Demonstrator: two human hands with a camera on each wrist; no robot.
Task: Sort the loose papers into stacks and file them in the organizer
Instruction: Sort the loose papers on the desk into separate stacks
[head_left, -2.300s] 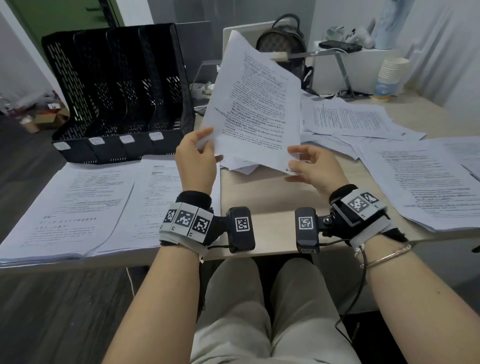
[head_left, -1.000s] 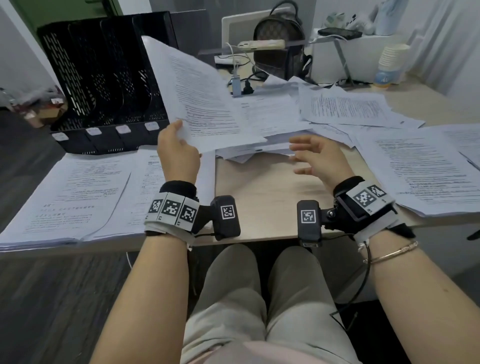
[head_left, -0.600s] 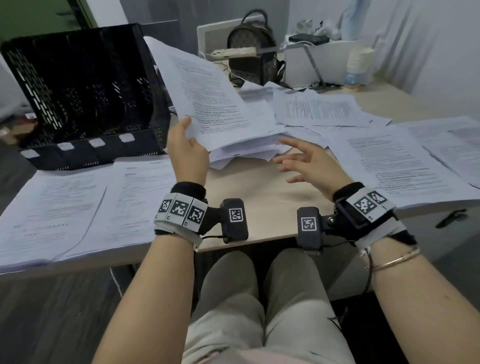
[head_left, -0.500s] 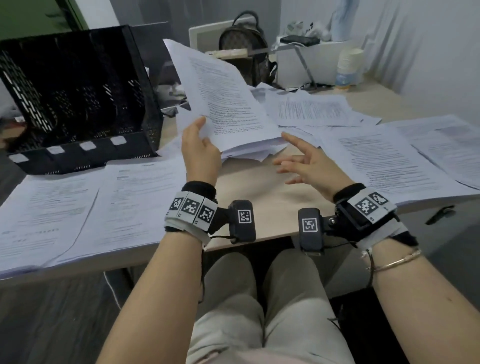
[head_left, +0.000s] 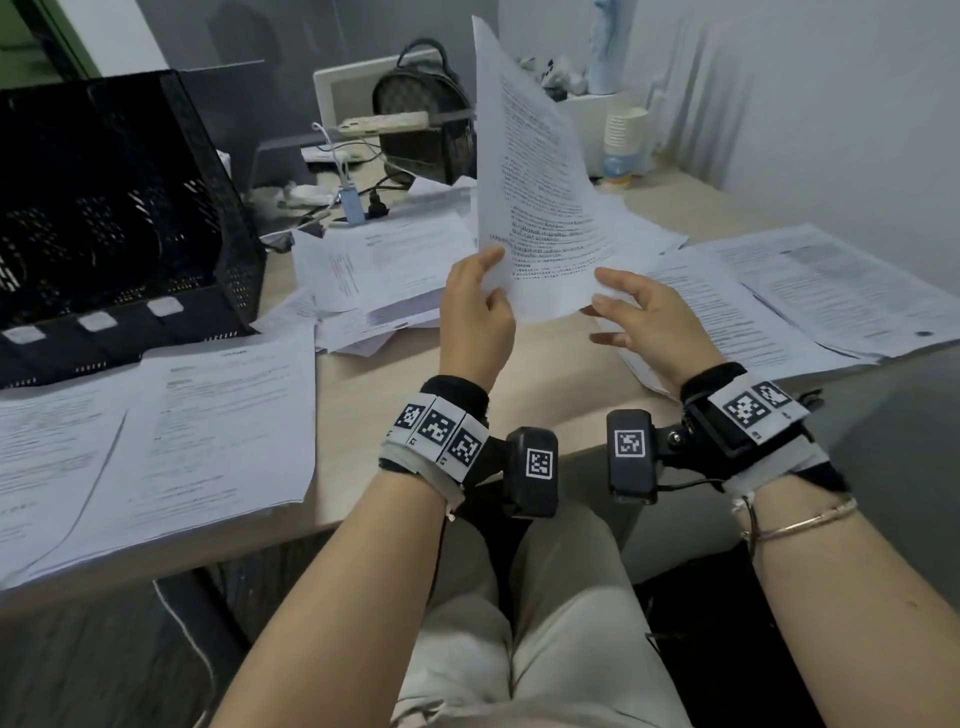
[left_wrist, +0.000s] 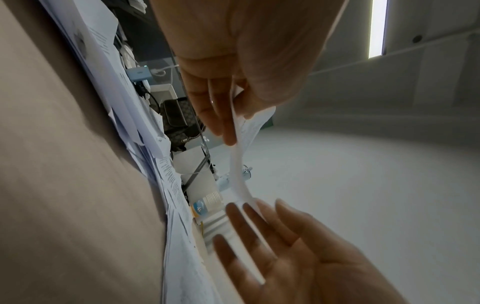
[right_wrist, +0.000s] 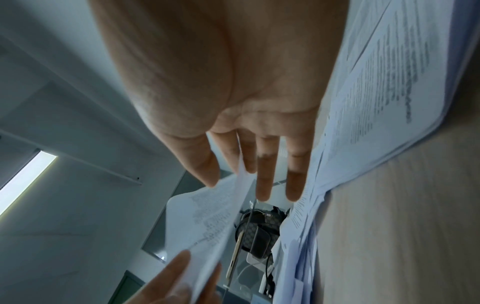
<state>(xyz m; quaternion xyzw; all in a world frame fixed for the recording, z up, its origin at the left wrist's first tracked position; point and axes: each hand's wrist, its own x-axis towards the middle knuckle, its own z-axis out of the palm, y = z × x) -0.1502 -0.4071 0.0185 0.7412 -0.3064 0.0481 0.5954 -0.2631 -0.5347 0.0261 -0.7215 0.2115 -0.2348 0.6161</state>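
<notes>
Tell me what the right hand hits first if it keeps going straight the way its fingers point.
Most likely the held sheet itself: the right hand already has its fingertips at the sheet's lower right corner. Past that lie the loose papers at mid-desk, though depth is hard to judge.

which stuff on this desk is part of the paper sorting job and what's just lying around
Part of the job:
- sheet held up, left hand pinching it, right hand at its lower edge
- loose papers mid-desk
- sorted stacks on the left
- stacks on the right
- black organizer

Just lying about:
- backpack
- power strip
- paper cups
</notes>
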